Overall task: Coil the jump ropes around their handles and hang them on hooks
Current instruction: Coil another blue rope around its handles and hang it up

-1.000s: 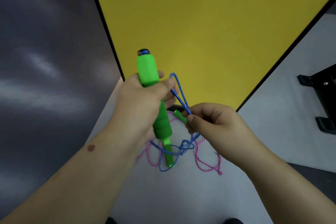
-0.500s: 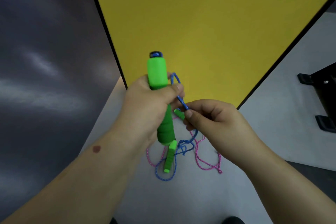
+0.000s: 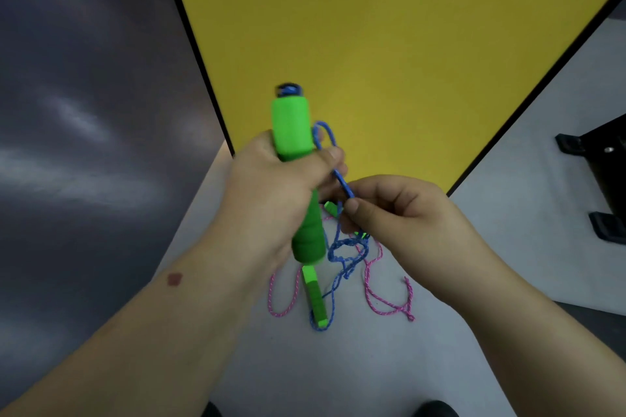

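Your left hand (image 3: 271,193) grips the green foam handle (image 3: 298,179) upright, chest-high above the floor. Your right hand (image 3: 399,217) pinches the blue rope (image 3: 342,179) just beside it. Keep tension; lay each turn snug against the handle. Pink rope (image 3: 379,298) lies below, untouched.

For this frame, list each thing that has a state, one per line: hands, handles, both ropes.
Left hand: grips the green handles.
Right hand: pinches the blue rope.
Green handles: held together upright, off the floor.
Blue rope: looped beside the handles, the rest hanging tangled, not yet coiled.
Pink rope: loose on the grey floor, uncoiled.
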Demonstrator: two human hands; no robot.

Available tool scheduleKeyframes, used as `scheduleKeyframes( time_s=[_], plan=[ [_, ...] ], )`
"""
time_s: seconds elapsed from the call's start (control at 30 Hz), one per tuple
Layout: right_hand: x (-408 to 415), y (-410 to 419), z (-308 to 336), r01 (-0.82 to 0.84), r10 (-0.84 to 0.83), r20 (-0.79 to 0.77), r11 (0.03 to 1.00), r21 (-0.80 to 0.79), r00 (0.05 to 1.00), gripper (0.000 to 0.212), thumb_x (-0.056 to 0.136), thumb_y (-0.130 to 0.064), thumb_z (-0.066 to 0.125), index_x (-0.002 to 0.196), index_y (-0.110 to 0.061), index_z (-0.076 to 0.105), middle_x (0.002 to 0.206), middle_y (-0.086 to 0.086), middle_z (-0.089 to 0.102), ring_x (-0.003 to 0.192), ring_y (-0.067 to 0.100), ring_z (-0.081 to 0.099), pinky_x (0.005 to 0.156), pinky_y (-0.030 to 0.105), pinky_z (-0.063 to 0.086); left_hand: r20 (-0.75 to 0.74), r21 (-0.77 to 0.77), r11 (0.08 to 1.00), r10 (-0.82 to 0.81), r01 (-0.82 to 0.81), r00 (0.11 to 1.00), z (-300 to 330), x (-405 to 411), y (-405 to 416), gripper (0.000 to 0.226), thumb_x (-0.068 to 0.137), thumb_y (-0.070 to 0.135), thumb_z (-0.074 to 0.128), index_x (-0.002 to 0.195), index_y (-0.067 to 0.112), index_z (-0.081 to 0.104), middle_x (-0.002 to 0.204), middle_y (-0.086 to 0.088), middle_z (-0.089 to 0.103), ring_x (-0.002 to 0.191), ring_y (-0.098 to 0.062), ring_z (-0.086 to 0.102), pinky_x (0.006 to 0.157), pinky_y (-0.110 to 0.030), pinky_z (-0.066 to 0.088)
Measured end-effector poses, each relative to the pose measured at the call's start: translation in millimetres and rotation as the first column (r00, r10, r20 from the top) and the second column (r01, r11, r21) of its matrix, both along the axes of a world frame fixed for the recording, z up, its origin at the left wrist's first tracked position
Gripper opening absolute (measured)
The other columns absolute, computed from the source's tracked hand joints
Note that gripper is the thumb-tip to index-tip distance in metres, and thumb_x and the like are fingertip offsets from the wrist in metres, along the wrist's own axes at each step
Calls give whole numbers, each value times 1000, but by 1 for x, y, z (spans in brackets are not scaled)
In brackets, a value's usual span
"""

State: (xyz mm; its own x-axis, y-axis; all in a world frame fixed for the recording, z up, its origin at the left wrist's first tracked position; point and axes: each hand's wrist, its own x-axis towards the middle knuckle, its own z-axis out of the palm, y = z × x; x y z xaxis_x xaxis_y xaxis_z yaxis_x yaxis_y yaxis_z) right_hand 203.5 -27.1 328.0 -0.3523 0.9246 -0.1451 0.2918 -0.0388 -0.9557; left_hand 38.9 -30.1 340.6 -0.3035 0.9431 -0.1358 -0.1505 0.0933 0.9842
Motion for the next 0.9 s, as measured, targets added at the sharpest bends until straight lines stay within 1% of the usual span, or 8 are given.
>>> scheduleKeyframes(
  time_s=[0.13,0.2,0.3,0.4,0.53,0.73,0.83,0.9],
  plan=[
    [4,3,-10,-1,5,57,997,-80,998,18,100,-20,61,96,-22,77,85,-2,79,81,7,72,82,24,54,132,11,991,133,-136,982,9,-24,11,10,94,4,70,99,10,63,79,-5,75,73,-17,76,70,-32,62],
    [3,5,-10,46,-46,7,998,-47,999,18,101,-20,60,97,-21,78,84,0,78,81,10,71,88,31,56,114,-21,995,100,-98,988,6,-20,7,12,93,9,73,102,6,65,84,-9,76,79,-23,79,79,-38,65],
    [1,4,-6,53,-52,-21,998,45,998,16,100,-19,63,94,-17,78,83,5,76,78,12,67,83,39,54,-44,-58,995,-79,76,996,-1,2,-4,31,80,24,84,98,4,69,94,-26,74,96,-46,73,89,-60,61],
    [2,2,-5,17,-16,-27,998,57,1000,11,97,-20,67,96,-19,78,90,15,75,79,32,65,79,48,53,-84,-48,997,-58,54,995,-1,7,-6,38,71,26,86,99,7,69,93,-25,75,92,-45,75,86,-59,61],
    [6,4,-8,-40,41,67,999,-15,997,12,95,-21,68,98,-29,76,84,-10,76,71,6,63,67,20,48,137,-7,997,78,-78,987,9,-9,4,18,90,2,74,104,6,65,83,-7,76,77,-21,78,71,-35,63],
    [11,7,-10,-54,53,241,999,-3,969,13,89,-21,76,94,-32,74,68,-30,65,56,-4,56,54,8,42,303,2,973,221,-233,927,20,-33,10,22,93,2,71,111,8,61,82,-5,75,71,-14,76,64,-28,60],
    [8,5,-7,50,-48,187,999,-3,981,10,84,-24,82,90,-30,77,65,-9,68,51,2,55,49,14,44,272,7,975,210,-221,939,15,-27,10,18,96,8,69,112,5,63,89,-9,73,74,-15,75,70,-30,62],
    [5,3,-4,152,-155,108,988,36,982,7,83,-22,83,87,-25,78,68,5,71,52,5,58,48,16,44,224,-32,993,115,-110,968,8,-12,4,12,97,13,70,105,7,64,94,-13,74,81,-19,76,77,-35,64]
  ],
)
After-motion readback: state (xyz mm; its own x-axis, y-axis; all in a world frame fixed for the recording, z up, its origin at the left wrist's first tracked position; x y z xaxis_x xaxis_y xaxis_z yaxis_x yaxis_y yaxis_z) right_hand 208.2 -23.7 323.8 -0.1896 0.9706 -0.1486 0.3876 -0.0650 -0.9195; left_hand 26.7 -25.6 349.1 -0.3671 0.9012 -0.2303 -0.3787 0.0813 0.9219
